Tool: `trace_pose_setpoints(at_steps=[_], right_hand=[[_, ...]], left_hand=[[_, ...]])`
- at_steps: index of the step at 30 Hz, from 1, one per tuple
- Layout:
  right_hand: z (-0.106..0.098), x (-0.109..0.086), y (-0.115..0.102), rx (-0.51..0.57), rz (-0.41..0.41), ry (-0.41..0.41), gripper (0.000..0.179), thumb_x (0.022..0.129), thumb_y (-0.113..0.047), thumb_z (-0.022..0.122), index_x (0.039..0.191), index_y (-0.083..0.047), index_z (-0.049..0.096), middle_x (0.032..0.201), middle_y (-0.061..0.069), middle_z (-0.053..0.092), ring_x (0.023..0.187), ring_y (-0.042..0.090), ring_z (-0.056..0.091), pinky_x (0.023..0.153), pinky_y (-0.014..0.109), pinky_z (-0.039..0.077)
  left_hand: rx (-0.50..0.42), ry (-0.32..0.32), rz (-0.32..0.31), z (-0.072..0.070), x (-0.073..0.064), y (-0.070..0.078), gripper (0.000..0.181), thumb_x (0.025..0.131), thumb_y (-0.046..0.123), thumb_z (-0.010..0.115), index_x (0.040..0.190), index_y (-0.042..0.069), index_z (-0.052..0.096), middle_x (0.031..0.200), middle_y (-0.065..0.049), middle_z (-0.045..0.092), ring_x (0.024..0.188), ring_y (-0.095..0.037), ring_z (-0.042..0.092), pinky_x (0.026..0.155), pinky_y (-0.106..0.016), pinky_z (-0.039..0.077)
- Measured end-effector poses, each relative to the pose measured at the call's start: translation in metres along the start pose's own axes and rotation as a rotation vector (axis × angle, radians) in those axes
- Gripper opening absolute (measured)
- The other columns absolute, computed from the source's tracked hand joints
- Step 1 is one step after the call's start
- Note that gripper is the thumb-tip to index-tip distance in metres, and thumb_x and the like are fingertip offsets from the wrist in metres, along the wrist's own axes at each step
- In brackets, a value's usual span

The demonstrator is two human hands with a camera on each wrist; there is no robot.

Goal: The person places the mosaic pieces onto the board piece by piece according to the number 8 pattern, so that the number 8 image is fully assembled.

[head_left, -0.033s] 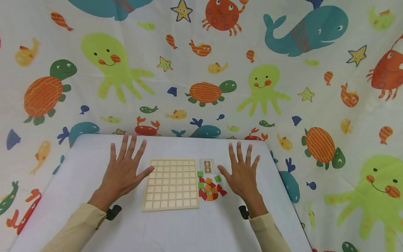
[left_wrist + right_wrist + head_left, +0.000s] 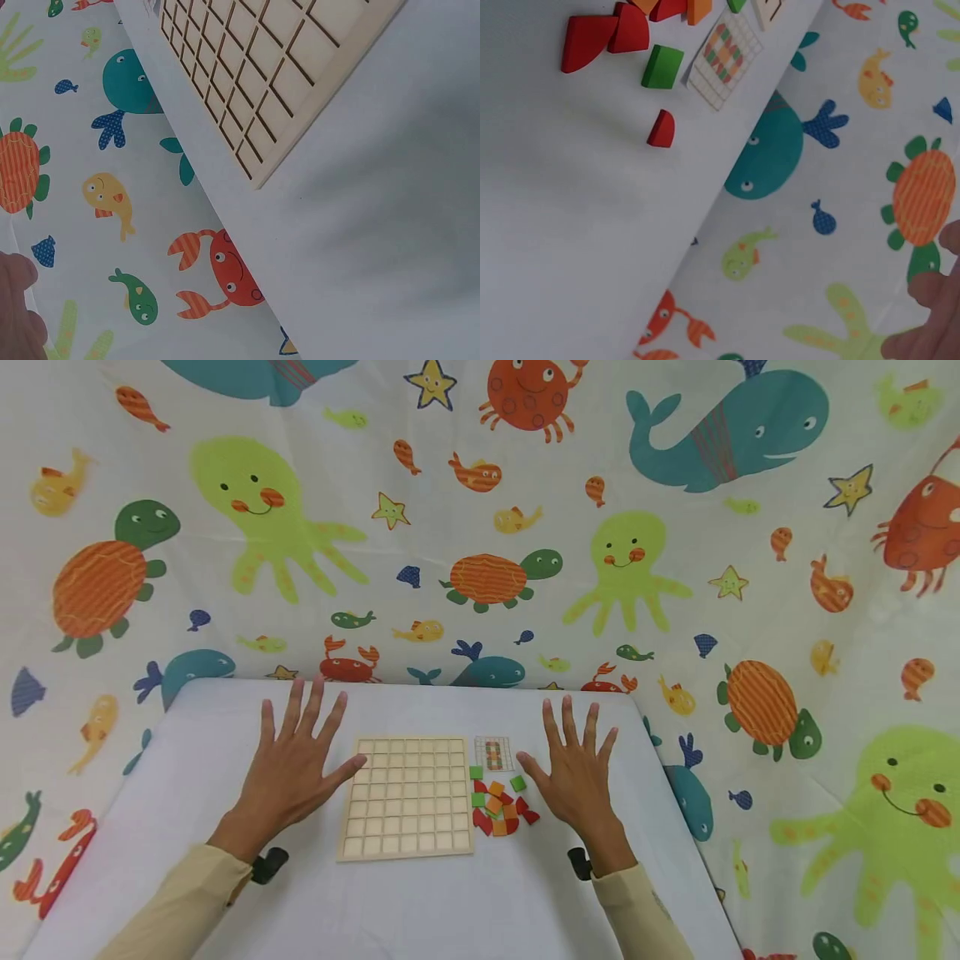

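Note:
My left hand (image 2: 288, 768) is held over the table's left side, fingers spread, its thumb overlapping the left edge of a wooden grid board (image 2: 408, 800). Nothing is in it. My right hand (image 2: 581, 777), also spread and holding nothing, is just right of a loose pile of flat coloured pieces. Among these are green squares (image 2: 518, 783), orange squares (image 2: 497, 788) and red rounded-edge pieces (image 2: 480, 820). A small card (image 2: 492, 753) printed with a coloured grid pattern lies behind the pile. In the right wrist view, one red piece (image 2: 661, 129) lies apart from the others.
A white-covered table (image 2: 420, 910) carries everything. Behind and around it hangs a cloth (image 2: 465, 510) printed with sea animals. Each wrist wears a small black camera, such as the left one (image 2: 270, 865), below a beige sleeve (image 2: 180, 906).

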State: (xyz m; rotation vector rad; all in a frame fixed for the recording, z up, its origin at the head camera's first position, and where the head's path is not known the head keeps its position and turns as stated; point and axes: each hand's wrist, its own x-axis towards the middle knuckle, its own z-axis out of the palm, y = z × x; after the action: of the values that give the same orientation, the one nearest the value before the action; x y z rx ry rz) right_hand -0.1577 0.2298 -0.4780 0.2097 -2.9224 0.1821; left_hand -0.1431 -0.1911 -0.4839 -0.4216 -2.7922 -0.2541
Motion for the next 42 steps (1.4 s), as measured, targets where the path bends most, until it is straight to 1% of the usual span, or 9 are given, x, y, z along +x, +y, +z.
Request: trace_pose_setpoints(at_steps=[3,6,11,14,17,22,28,35,42], right_hand=[[0.000,0.001,-0.001,0.007,0.001,0.002,0.096,0.099,-0.072,0.051,0.172,-0.032,0.004,0.182,0.007,-0.001,0.165,0.052,-0.009,0.123,0.083,-0.005],[0.003,0.003,-0.001,0.043,0.015,0.022,0.093,0.100,-0.067,0.055,0.172,-0.031,0.008,0.181,0.012,0.010,0.165,0.053,0.003,0.124,0.082,0.004],[0.011,0.006,0.003,0.240,0.077,0.099,0.079,0.101,-0.047,0.068,0.169,-0.027,0.031,0.167,0.019,0.044,0.149,0.045,0.045,0.116,0.070,0.043],[0.020,0.008,0.008,0.409,0.131,0.115,0.068,0.100,-0.035,0.074,0.162,-0.022,0.047,0.149,0.021,0.061,0.130,0.039,0.058,0.103,0.060,0.055],[0.030,0.009,0.015,0.539,0.202,0.093,0.057,0.100,-0.027,0.076,0.153,-0.020,0.058,0.134,0.020,0.069,0.118,0.036,0.064,0.100,0.056,0.057],[0.048,0.011,0.026,0.640,0.320,-0.003,0.045,0.099,-0.021,0.077,0.143,-0.021,0.067,0.122,0.014,0.073,0.111,0.033,0.068,0.096,0.049,0.061],[0.075,0.018,0.041,0.677,0.404,-0.124,0.034,0.099,-0.017,0.076,0.133,-0.020,0.073,0.114,0.010,0.073,0.102,0.027,0.065,0.086,0.039,0.063],[0.095,0.027,0.048,0.645,0.416,-0.216,0.028,0.096,-0.013,0.080,0.124,-0.015,0.078,0.108,0.010,0.074,0.097,0.025,0.066,0.081,0.034,0.063],[0.102,0.036,0.045,0.583,0.432,-0.238,0.019,0.094,-0.014,0.082,0.113,-0.015,0.081,0.100,0.007,0.072,0.095,0.024,0.063,0.085,0.034,0.060]], left_hand=[[-0.006,-0.001,-0.006,0.000,-0.002,-0.001,0.098,0.096,0.067,0.059,0.169,0.010,0.027,0.181,-0.017,-0.002,0.167,-0.042,-0.007,0.130,-0.071,-0.008],[-0.041,-0.004,-0.019,0.002,-0.004,-0.002,0.096,0.098,0.065,0.058,0.169,0.008,0.027,0.180,-0.020,0.000,0.167,-0.043,-0.006,0.132,-0.067,-0.008],[-0.222,0.001,-0.057,0.015,-0.007,-0.005,0.086,0.099,0.050,0.065,0.166,0.006,0.035,0.175,-0.028,0.021,0.166,-0.046,0.011,0.128,-0.072,0.013],[-0.353,-0.004,-0.091,0.027,-0.011,-0.007,0.078,0.095,0.036,0.074,0.160,0.006,0.044,0.167,-0.029,0.039,0.158,-0.050,0.027,0.118,-0.079,0.025],[-0.473,-0.040,-0.146,0.044,-0.020,-0.009,0.072,0.094,0.027,0.078,0.157,0.008,0.049,0.160,-0.029,0.049,0.151,-0.054,0.036,0.113,-0.082,0.028],[-0.618,-0.127,-0.239,0.078,-0.042,-0.013,0.074,0.094,0.023,0.080,0.158,0.010,0.048,0.161,-0.028,0.047,0.149,-0.055,0.035,0.116,-0.080,0.026],[-0.689,-0.082,-0.220,0.109,-0.063,-0.016,0.074,0.089,0.028,0.085,0.153,0.007,0.054,0.157,-0.026,0.053,0.150,-0.056,0.037,0.117,-0.078,0.027],[-0.726,-0.106,-0.246,0.118,-0.070,-0.017,0.075,0.085,0.015,0.087,0.153,0.013,0.056,0.161,-0.026,0.049,0.154,-0.058,0.031,0.117,-0.081,0.026],[-0.730,-0.145,-0.229,0.122,-0.073,-0.019,0.078,0.082,0.007,0.087,0.154,0.012,0.056,0.163,-0.022,0.049,0.157,-0.056,0.028,0.116,-0.081,0.026]])
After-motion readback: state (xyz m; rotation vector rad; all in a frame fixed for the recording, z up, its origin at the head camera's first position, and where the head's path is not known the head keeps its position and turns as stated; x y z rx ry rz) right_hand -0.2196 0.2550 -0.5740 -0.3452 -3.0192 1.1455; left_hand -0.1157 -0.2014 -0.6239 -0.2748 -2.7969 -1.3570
